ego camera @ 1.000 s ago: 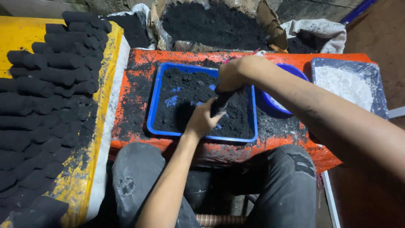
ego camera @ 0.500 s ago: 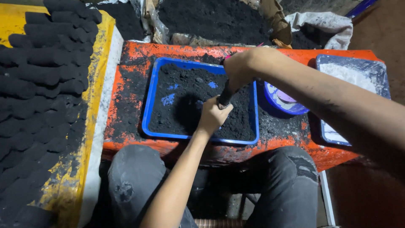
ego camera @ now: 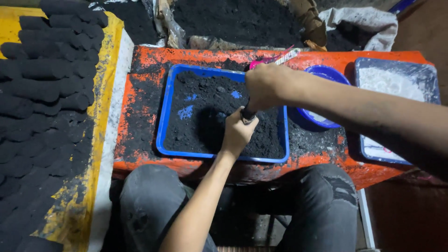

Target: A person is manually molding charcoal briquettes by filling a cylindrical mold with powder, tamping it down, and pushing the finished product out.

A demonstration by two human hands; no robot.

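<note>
Tray [ego camera: 164, 122] of powder [ego camera: 205, 116] on table [ego camera: 144, 60], bowl [ego camera: 326, 74] to its right, stacked logs [ego camera: 42, 84] left, powder heap [ego camera: 233, 18] behind

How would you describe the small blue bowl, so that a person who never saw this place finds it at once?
Start from the orange table smeared with black powder. On it lies a blue tray of black powder; the blue bowl stands just to the right of it, partly hidden behind the right hand. It is the only round container: the blue tray and the grey tray of white powder beside it are both rectangular.

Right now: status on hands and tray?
Left hand and right hand both gripping dark rod. Rod over blue tray of black powder. Nothing blocking.
</note>
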